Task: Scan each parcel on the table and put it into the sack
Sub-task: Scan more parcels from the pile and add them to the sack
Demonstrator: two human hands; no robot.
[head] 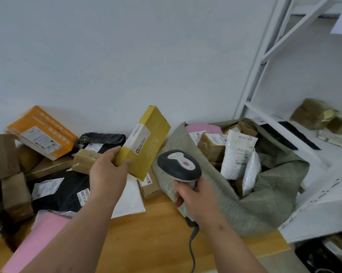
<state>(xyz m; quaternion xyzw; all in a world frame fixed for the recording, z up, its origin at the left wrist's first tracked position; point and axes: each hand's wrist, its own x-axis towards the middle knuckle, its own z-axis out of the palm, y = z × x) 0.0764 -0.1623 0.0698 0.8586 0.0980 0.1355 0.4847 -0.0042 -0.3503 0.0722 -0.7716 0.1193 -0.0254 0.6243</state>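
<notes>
A wooden tabletop [158, 229] stands against a pale wall. At its far left edge, brown cardboard boxes [3, 156] are stacked, with an orange box [42, 133] lying tilted on top of the heap by the wall. In front of them rests a black plastic mailer [59, 190] with white labels, and at the near left corner a pink mailer [36, 241] lies on the wood. A second black mailer [102, 139] sits further back against the wall.

Toward the middle, the left hand [109, 174] is raised above the pile, thumb and fingers clamped on the lower corner of a yellow box [146, 142], which is tipped up on end with its white label facing the person. Beneath the box lie a white mailer [129, 198] and a small brown box [151, 187].

Just to the right, the right hand [195, 200] is wrapped tightly around the handle of a grey barcode scanner [179, 166], its head close beside the yellow box and its cord trailing down across the tabletop.

At the right edge an open grey-green sack [264, 194] slumps, holding white mailers, brown boxes and a pink mailer. Beyond it white shelving [252, 89] carries more brown parcels.
</notes>
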